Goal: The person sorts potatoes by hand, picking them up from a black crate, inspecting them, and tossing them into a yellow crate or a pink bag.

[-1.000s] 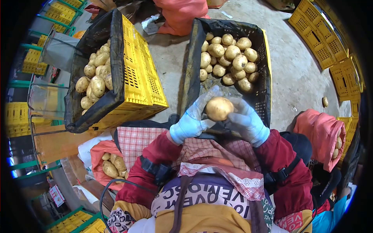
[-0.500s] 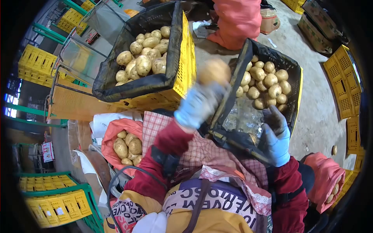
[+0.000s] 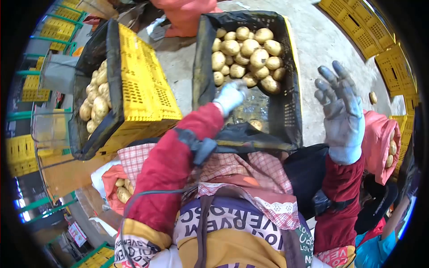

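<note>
Where potatoes [image 3: 250, 52] lie heaped, just beyond left hand [image 3: 231, 96], in far half of crate [image 3: 290, 89], I reach to nearest ones; fingertips blurred, cannot tell whether they grip. Lining [image 3: 204, 64] probably there against bruising. Crate set close before me, likely for short reach. Right hand [image 3: 343, 111] raised outside crate, holding nothing, fingers spread, perhaps to keep clear. Left of left hand, second crate [image 3: 149, 85], also with potatoes. Right of right hand, pink sack [image 3: 375, 138] of potatoes.
</note>
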